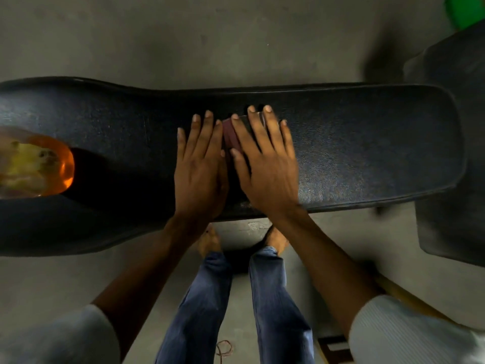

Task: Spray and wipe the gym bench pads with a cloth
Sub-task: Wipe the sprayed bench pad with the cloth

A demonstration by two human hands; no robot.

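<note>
A long black bench pad (pixel 354 143) runs across the view from left to right. Both my hands lie flat on its middle, side by side. My left hand (pixel 200 164) has straight fingers pointing away from me. My right hand (pixel 265 158) also has straight, spread fingers and presses a small reddish-brown cloth (pixel 230 136) onto the pad. Only a strip of the cloth shows between the two hands; the rest is hidden under them. An orange see-through bottle (pixel 34 166) with yellowish liquid lies on the pad at the far left.
Another dark padded piece (pixel 451 158) stands at the right end of the bench. Grey concrete floor (pixel 236 40) lies beyond and under the bench. My bare feet (pixel 210 240) and blue jeans show below the pad. A reddish cord (pixel 224 349) lies on the floor.
</note>
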